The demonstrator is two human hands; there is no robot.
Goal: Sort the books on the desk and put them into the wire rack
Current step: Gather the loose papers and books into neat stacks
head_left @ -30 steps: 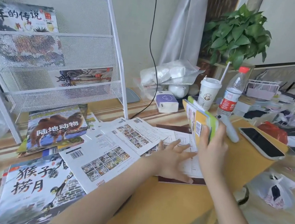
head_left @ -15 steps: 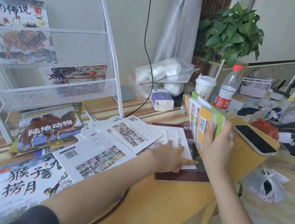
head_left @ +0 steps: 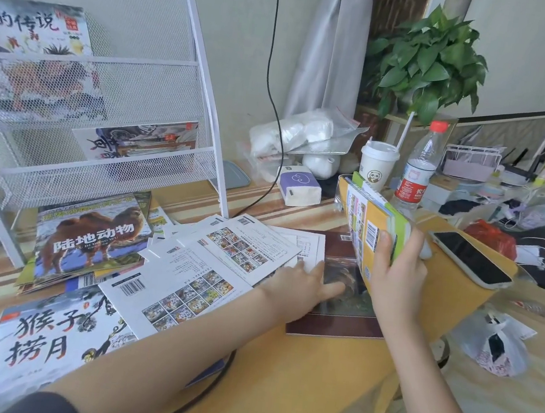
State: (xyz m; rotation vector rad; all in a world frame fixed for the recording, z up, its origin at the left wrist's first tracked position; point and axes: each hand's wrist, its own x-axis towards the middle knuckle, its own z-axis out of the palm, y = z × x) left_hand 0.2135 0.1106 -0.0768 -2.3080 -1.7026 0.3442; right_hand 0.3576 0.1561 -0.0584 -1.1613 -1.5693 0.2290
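Several thin books point(head_left: 372, 224) stand on edge as a bundle in the right hand point(head_left: 396, 281), thumb across the yellow barcoded back cover and fingers curled behind the green spines, so that hand is grasping the bundle, tilted, above the right end of the desk point(head_left: 295, 378). Just left of that grip, the left hand point(head_left: 303, 283) lies flat with fingers stretched out, holding nothing; its fingertips press on a dark brown-bordered book point(head_left: 338, 302) lying flat on the desk, and its palm side touches the edge of the white booklets point(head_left: 210, 267) fanned face down, showing barcodes and grids of small cover pictures. Further left of the grip lies a camel-cover book point(head_left: 91, 236) on top of a small pile, and nearer the person, under the left forearm, a large ink-painting book point(head_left: 52, 341) with bold black characters. Behind these, at the far left, stands the white wire rack point(head_left: 178, 70), with 1 book point(head_left: 32, 33) upright in its upper pocket and another book point(head_left: 139, 140) lying slanted in the pocket below. Just right of the grip a phone point(head_left: 470, 257) rests face up on the desk's corner. Behind the held bundle stand a paper cup point(head_left: 377, 165) with a straw and a plastic bottle point(head_left: 418, 168) with a red cap; a tissue box point(head_left: 300, 185) sits left of them, and a potted plant point(head_left: 427, 61) rises behind.
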